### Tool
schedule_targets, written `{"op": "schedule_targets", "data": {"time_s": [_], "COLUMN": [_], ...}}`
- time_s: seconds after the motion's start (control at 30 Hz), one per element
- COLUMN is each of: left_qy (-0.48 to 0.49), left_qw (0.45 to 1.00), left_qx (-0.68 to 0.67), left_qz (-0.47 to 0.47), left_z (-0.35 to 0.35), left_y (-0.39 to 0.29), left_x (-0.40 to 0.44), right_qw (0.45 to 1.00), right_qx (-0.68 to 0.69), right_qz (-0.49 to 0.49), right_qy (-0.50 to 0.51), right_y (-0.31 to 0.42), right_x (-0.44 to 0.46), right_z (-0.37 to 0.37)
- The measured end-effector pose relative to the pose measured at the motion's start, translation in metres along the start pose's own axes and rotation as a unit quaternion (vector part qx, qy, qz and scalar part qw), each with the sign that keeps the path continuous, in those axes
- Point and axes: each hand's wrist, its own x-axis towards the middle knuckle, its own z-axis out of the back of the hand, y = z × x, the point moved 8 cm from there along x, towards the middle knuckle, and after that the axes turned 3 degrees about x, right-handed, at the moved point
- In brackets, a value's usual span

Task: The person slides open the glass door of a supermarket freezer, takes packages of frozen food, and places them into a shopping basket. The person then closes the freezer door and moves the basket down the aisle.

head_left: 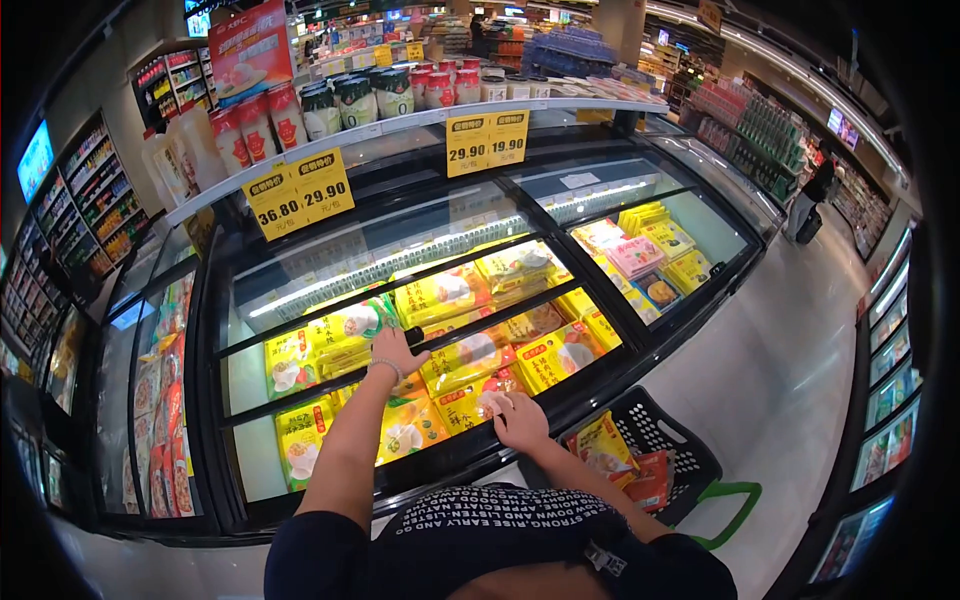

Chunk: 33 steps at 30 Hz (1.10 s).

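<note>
Yellow bags of frozen food [455, 290] fill a black-framed chest freezer [225, 450] with sliding glass lids. My left hand [393, 350] reaches over the lids, its fingers spread beside the black handle on a lid frame, holding nothing I can see. Nearer to me, my right hand [520, 420] rests at the freezer's front edge with its fingers bent over the rim, above a yellow bag [470, 405]. Whether the fingertips touch the bag or the glass is not clear.
A black basket [690, 460] with a green handle [735, 515] holds packets at the right. Price signs [487, 143] hang from a shelf of jars [358, 105] above the freezer. A person [812, 195] stands in the right aisle.
</note>
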Motion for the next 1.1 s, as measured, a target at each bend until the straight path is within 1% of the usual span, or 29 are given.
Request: {"op": "schedule_targets", "data": {"time_s": [0.03,0.1,0.13,0.17,0.2,0.27,0.33,0.37,0.43,0.47,0.53,0.6,0.67,0.7,0.73,0.77,0.8,0.87,0.9,0.93,0.97,1.0,1.1], "left_qy": [-0.026,-0.067,-0.048,-0.029,-0.009,-0.030,-0.033,0.008,-0.017,-0.029,-0.013,0.018,0.014,0.011,0.007,0.000,0.023,0.069,0.056,0.067,0.077,0.087,0.020], "left_qw": [1.000,0.997,0.998,0.999,0.999,0.999,0.999,0.999,0.999,0.998,0.999,0.999,0.999,1.000,1.000,1.000,1.000,0.997,0.998,0.998,0.997,0.996,0.995], "left_qx": [-0.009,-0.011,-0.017,-0.023,-0.029,-0.030,-0.026,-0.040,-0.040,-0.041,-0.028,-0.030,-0.031,-0.027,-0.023,-0.009,-0.021,-0.044,-0.017,-0.010,-0.002,0.006,0.086], "left_qz": [-0.010,-0.031,-0.032,-0.032,-0.032,-0.031,-0.028,-0.020,-0.024,-0.028,-0.021,-0.012,-0.004,-0.003,-0.002,-0.011,-0.001,0.016,0.008,0.017,0.025,0.031,0.045], "left_z": [-0.002,-0.004,-0.009,-0.013,-0.013,-0.009,-0.001,-0.002,-0.006,-0.008,-0.009,-0.012,-0.013,-0.016,-0.019,-0.018,-0.022,-0.025,-0.026,-0.027,-0.026,-0.028,-0.037], "left_y": [-0.006,-0.018,-0.022,-0.027,-0.034,-0.047,-0.061,-0.066,-0.075,-0.079,-0.087,-0.094,-0.101,-0.102,-0.104,-0.105,-0.103,-0.102,-0.103,-0.105,-0.107,-0.112,-0.132], "left_x": [-0.012,-0.035,-0.045,-0.055,-0.068,-0.094,-0.117,-0.127,-0.145,-0.154,-0.168,-0.181,-0.193,-0.198,-0.200,-0.201,-0.200,-0.194,-0.194,-0.195,-0.197,-0.197,-0.204], "right_qw": [1.000,0.999,0.998,0.997,0.997,0.994,0.993,0.993,0.991,0.992,0.990,0.983,0.972,0.967,0.961,0.973,0.975,0.939,0.917,0.888,0.841,0.782,0.677], "right_qx": [0.016,-0.022,-0.042,-0.060,-0.071,-0.091,-0.084,-0.078,-0.070,-0.042,0.013,0.049,-0.003,0.019,0.041,0.014,-0.013,-0.027,-0.074,-0.120,-0.199,-0.275,-0.227], "right_qz": [-0.005,0.028,0.047,0.040,0.034,0.023,0.003,-0.001,0.001,0.000,-0.003,-0.052,-0.122,-0.154,-0.186,-0.204,-0.221,-0.337,-0.391,-0.443,-0.503,-0.559,-0.697], "right_qy": [0.002,-0.018,-0.028,0.012,0.024,0.050,0.082,0.092,0.111,0.123,0.144,0.169,0.200,0.202,0.201,0.108,0.013,0.067,0.040,0.012,-0.004,-0.018,-0.068], "right_y": [-0.001,0.002,0.004,0.001,-0.002,-0.008,-0.019,-0.023,-0.028,-0.031,-0.036,-0.059,-0.103,-0.118,-0.135,-0.171,-0.201,-0.195,-0.208,-0.222,-0.231,-0.231,-0.208], "right_x": [-0.001,-0.003,-0.005,-0.007,-0.010,-0.017,-0.030,-0.039,-0.058,-0.068,-0.086,-0.110,-0.141,-0.157,-0.175,-0.207,-0.241,-0.267,-0.295,-0.329,-0.367,-0.402,-0.476], "right_z": [0.000,0.006,0.009,0.004,0.005,0.008,0.009,0.011,0.019,0.024,0.040,0.045,0.053,0.072,0.093,0.109,0.122,0.206,0.235,0.260,0.281,0.298,0.321]}}
